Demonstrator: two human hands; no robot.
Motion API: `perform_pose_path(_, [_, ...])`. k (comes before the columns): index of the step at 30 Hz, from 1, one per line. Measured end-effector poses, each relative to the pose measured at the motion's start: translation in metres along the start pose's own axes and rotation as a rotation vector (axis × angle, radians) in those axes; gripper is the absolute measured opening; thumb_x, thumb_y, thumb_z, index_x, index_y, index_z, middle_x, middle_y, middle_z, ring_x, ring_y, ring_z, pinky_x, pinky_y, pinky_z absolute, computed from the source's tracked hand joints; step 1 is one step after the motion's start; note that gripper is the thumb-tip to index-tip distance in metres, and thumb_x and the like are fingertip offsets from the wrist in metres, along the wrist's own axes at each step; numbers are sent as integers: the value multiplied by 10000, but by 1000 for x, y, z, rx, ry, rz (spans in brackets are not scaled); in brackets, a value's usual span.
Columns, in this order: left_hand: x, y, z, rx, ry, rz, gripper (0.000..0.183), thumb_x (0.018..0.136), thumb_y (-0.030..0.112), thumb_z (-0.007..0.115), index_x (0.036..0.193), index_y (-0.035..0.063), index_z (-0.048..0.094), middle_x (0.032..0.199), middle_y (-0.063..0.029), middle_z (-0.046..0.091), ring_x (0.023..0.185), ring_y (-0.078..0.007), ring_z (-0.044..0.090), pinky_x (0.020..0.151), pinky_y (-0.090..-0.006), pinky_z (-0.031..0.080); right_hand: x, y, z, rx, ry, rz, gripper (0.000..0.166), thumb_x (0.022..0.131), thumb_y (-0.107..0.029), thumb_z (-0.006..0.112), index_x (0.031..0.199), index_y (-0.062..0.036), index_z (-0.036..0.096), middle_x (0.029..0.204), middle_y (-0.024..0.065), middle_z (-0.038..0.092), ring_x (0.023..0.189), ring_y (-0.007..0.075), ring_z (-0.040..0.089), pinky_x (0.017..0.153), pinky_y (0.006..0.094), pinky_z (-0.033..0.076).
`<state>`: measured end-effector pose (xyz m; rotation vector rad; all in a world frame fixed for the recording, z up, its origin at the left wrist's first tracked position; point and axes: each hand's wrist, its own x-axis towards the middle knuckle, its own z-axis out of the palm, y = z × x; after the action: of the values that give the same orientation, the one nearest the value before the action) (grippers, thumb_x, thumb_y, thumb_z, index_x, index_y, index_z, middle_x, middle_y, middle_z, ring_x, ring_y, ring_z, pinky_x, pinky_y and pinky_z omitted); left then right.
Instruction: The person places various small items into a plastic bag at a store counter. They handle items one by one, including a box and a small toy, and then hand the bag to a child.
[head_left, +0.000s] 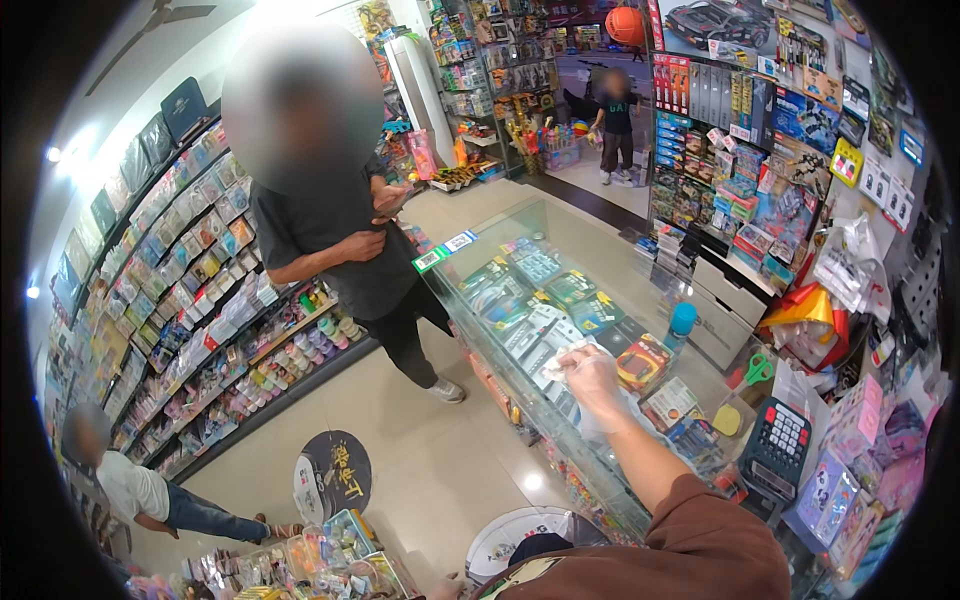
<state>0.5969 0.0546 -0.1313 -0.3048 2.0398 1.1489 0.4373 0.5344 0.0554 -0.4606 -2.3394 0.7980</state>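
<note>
My right hand (596, 386), in a thin clear plastic glove, presses a crumpled white cloth or tissue (566, 360) on the top of a glass display counter (517, 225). Packaged goods show through the glass around it. Low at the picture's bottom edge, my left hand (448, 586) is only partly visible beside my body; its fingers and anything in them cannot be made out. A bottle with a blue cap (681, 322) stands on the counter beyond my right hand.
Green-handled scissors (759, 369), a yellow round item (726, 420) and a calculator (776, 450) lie to the right. A person (337, 232) stands across the counter; another (135, 484) is at lower left, and a third (617, 120) by the doorway. Stocked shelves (210, 277) line the left wall.
</note>
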Motion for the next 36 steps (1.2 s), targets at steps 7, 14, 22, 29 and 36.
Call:
perform_pose_path(7, [-3, -1, 1, 2, 6, 0, 578, 748, 169, 631, 1231, -52, 405, 931, -173, 630, 775, -202, 617, 651, -308, 500, 0, -6, -6, 0, -11, 1, 110, 740, -179, 605, 761, -198, 711, 867, 41, 624, 829, 245, 593, 744, 355, 471])
perform_pose_path(14, [-3, 2, -1, 10, 7, 0, 549, 746, 166, 629, 1206, -46, 419, 920, -173, 630, 769, -209, 616, 648, -312, 499, 0, 1, 0, -26, -20, 24, 112, 748, -191, 605, 773, -215, 711, 882, 36, 627, 835, 246, 592, 750, 348, 467])
perform_pose_path(22, [-3, 3, -1, 16, 4, -1, 517, 743, 163, 627, 1178, -40, 435, 907, -173, 630, 762, -216, 616, 644, -315, 497, 0, 1, 0, -15, -42, 30, 119, 747, -195, 602, 789, -215, 712, 903, 28, 632, 842, 247, 593, 762, 343, 464])
perform_pose_path(29, [-4, 4, -2, 27, -1, 0, 489, 741, 160, 625, 1153, -35, 450, 895, -173, 630, 756, -222, 616, 640, -318, 496, 0, -3, -4, -12, -27, -6, 128, 740, -168, 592, 779, -196, 710, 912, 41, 637, 837, 246, 598, 760, 347, 468])
perform_pose_path(36, [-5, 7, -5, 42, -9, 3, 461, 738, 157, 623, 1128, -30, 464, 884, -173, 630, 750, -228, 615, 637, -321, 495, -1, -4, -5, -23, 63, -84, 118, 723, -118, 595, 746, -150, 706, 827, 65, 630, 760, 247, 612, 700, 342, 489])
